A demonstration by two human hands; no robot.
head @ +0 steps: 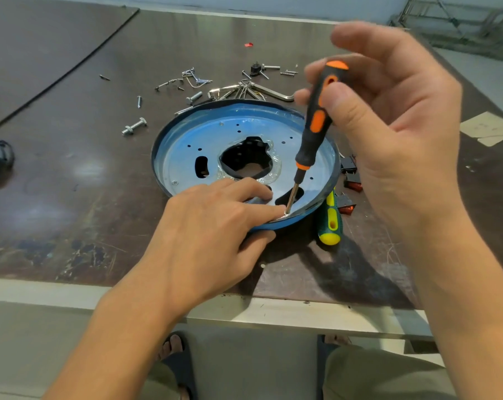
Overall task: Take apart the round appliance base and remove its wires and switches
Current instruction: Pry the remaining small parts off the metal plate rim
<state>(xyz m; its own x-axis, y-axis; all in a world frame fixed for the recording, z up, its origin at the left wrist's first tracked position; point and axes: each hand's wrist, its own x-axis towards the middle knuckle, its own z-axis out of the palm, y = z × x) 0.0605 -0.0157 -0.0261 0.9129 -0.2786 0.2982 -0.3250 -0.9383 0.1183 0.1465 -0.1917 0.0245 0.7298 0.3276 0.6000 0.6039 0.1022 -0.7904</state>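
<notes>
- While it lies hollow side up in the middle of the dark brown table [71, 197], the round blue sheet-metal appliance base [186, 145] looks light, stiff and sharp-rimmed. It would likely skate about unless held at the rim.
- Left hand [212, 226] pinches the near rim, fingers on top and thumb outside.
- Right hand [388, 134] grips the black-and-orange screwdriver [313, 131], spare fingers loose. Its tip is possibly on a screw, half hidden.
- Loose screws and bolts [198, 90] crowd the far side. A yellow-green screwdriver [331, 223] and black-and-red switches [351, 180] lie to the right, with open room to the left.
</notes>
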